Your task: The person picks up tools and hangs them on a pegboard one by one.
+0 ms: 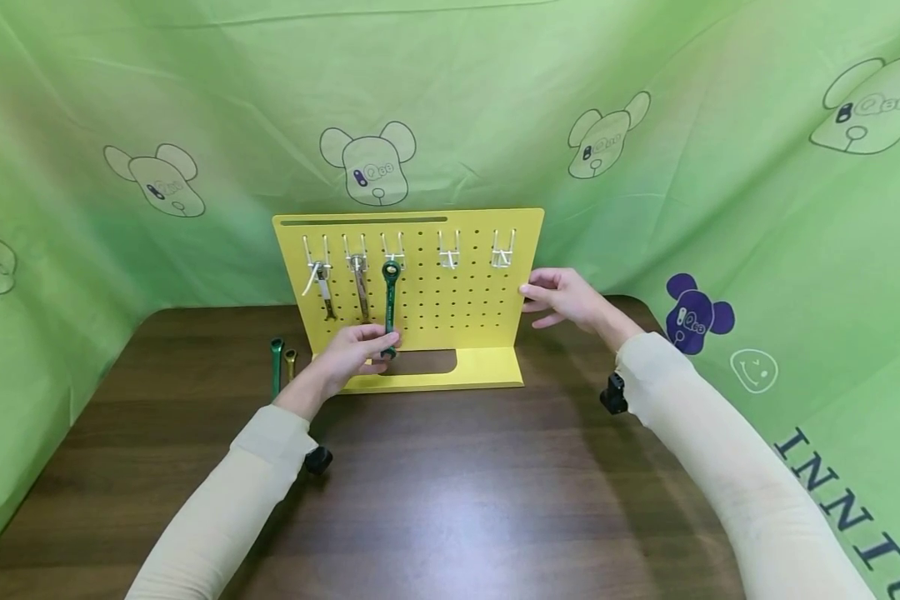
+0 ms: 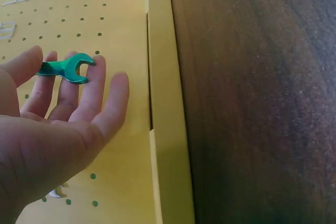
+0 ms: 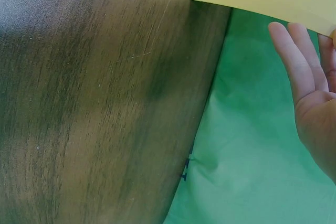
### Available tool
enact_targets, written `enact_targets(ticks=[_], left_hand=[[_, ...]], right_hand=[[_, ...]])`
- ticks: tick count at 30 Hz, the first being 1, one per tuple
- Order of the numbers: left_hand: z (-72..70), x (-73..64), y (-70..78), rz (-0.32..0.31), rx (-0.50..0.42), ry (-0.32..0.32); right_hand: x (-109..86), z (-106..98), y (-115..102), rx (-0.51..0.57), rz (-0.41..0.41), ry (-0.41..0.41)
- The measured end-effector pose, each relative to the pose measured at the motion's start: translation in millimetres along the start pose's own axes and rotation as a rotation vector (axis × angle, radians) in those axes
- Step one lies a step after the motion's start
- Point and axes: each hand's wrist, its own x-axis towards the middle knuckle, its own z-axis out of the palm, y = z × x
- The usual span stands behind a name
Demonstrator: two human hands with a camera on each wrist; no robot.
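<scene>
My left hand (image 1: 348, 354) pinches a green combination wrench (image 1: 391, 296) between thumb and fingers near its lower, open-jaw end. The wrench stands upright before the yellow pegboard (image 1: 465, 317), its ring end overlapping the third double hook (image 1: 393, 250). In the left wrist view the open jaw (image 2: 79, 68) sticks out past the fingers. My right hand (image 1: 566, 298) holds the pegboard's right edge, thumb at the front; its other fingers (image 3: 294, 61) extend along the edge. Two metal tools hang left of the wrench: an adjustable wrench (image 1: 324, 292) and a silver wrench (image 1: 360, 287).
Two more hooks (image 1: 448, 250) on the board's right hold nothing. A second green wrench (image 1: 276, 367) and a gold-coloured wrench (image 1: 291, 363) lie on the brown wooden table (image 1: 450, 492), left of the board. A green printed curtain (image 1: 465, 100) hangs behind.
</scene>
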Motion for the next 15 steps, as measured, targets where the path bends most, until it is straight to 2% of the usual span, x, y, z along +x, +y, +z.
enact_targets(ticks=[5,15], left_hand=[[0.0,1.9,-3.2,-0.015,0.000,-0.020],[3.5,3.4,1.6,-0.031,0.016,-0.025]], right_hand=[[0.6,-0.2,0.2,-0.001,0.002,0.001],[1.7,0.0,1.0,0.000,-0.002,0.006]])
